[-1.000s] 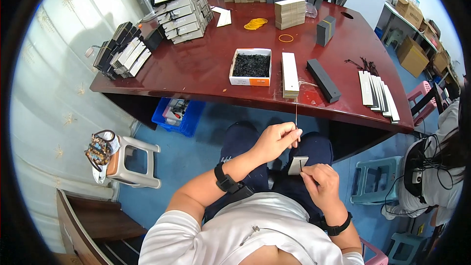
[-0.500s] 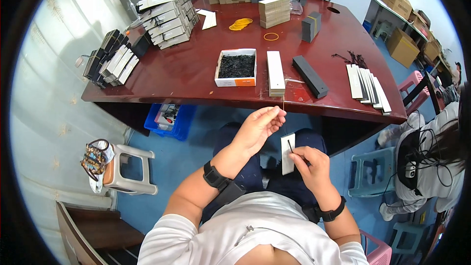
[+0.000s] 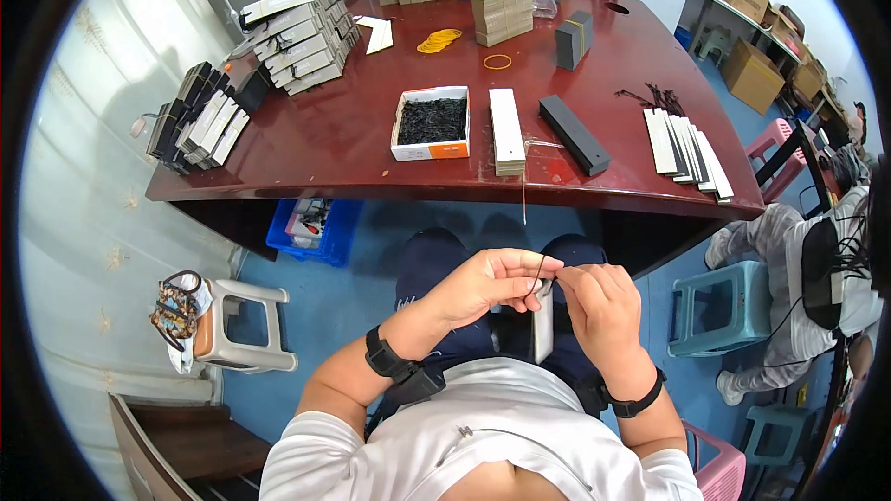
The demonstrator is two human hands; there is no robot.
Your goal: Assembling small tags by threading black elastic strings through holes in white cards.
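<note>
My left hand (image 3: pixel 487 283) and my right hand (image 3: pixel 601 304) meet over my lap, below the front edge of the dark red table (image 3: pixel 334 144). The left fingers pinch a thin black string (image 3: pixel 538 271) at the top of a narrow white card (image 3: pixel 543 327). My right hand holds that card upright, fingertips touching the left ones. A fine thread (image 3: pixel 523 199) hangs down at the table's edge just above my hands. Straight ahead on the table sit a white and orange box of black strings (image 3: pixel 432 121) and a stack of white cards (image 3: pixel 507 130).
A long black box (image 3: pixel 574 134) and fanned white cards (image 3: pixel 687 144) lie to the right. Stacks of boxes (image 3: pixel 204 121) stand at the left and back. A blue crate (image 3: pixel 311 223) sits under the table. A white stool (image 3: pixel 237 334), a teal stool (image 3: pixel 710 306) and another seated person (image 3: pixel 817 260) flank me.
My left hand has come down from near the table edge to my lap. Both hands have closed together at the top of the white card.
</note>
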